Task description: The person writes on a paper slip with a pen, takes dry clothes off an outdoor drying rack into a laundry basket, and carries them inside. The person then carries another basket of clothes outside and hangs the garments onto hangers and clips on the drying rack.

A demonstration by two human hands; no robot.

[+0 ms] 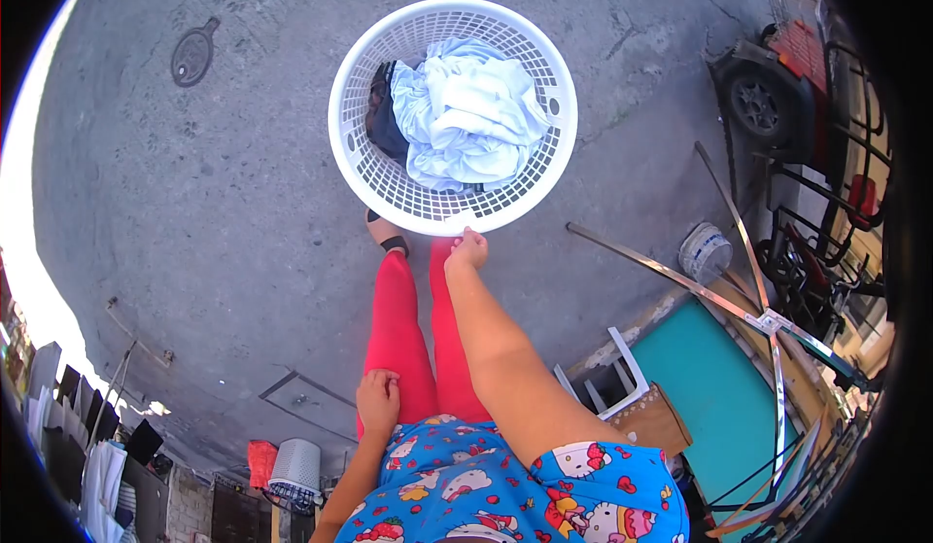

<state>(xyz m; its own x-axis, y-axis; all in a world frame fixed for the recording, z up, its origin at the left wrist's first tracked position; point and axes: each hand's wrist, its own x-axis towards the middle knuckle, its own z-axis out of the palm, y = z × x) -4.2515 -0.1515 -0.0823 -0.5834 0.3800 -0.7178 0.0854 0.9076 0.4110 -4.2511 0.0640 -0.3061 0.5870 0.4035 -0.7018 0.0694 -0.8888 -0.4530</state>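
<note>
My right hand [467, 248] is closed on the near rim of a round white plastic laundry basket [352, 169], its arm stretched out ahead of me. Inside the basket lies a crumpled heap of pale blue-white laundry [471, 105]. A dark garment [386, 115] shows at the heap's left side. Down beside my left thigh hangs my left hand [378, 402], with loosely bent fingers and nothing visible in it. The basket's underside is hidden from this angle.
Grey concrete ground [262, 212] surrounds me. At right are metal poles [671, 271], a white bucket [706, 251], a teal panel [709, 378] and a parked vehicle's wheel [758, 105]. A light-coloured basket [296, 465] and a red item [261, 462] stand at lower left.
</note>
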